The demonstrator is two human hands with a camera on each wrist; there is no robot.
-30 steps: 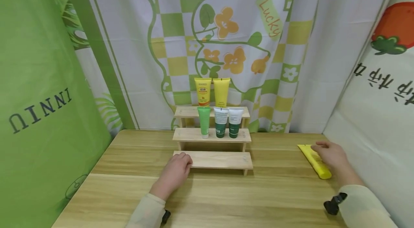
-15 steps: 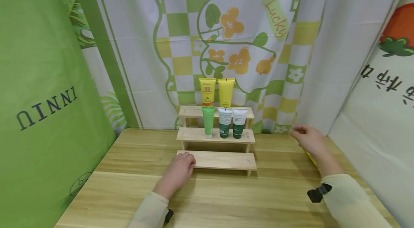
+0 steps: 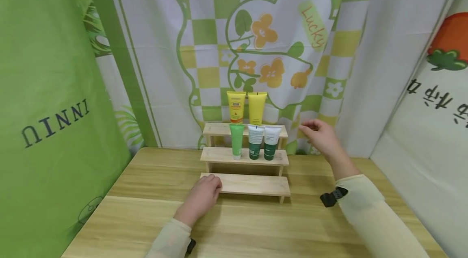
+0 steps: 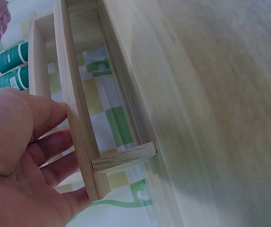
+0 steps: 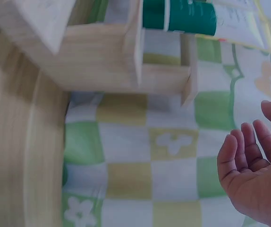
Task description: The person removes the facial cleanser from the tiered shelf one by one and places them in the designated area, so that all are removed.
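A three-step wooden display rack (image 3: 252,184) stands on the table. My left hand (image 3: 201,199) grips the left end of its lowest step; in the left wrist view, fingers (image 4: 55,142) curl against the board edge. To the right of the top step, my right hand (image 3: 321,138) is raised with loosely bent fingers and holds nothing. Two yellow squeeze tubes (image 3: 257,107) stand on the top step. The middle step bears a light green tube (image 3: 237,141) and two white-and-green tubes (image 3: 270,143). The yellow tube seen earlier on the right is out of sight.
A patterned curtain (image 3: 208,30) hangs close behind the rack. Green cloth (image 3: 44,87) closes off the left side and white cloth (image 3: 420,136) the right. The wooden table (image 3: 234,229) extends in front and to both sides.
My right hand has left the yellow tube lying on the right and moved left and up toward the rack. My left hand stays on the lowest step. The head view has shifted slightly.
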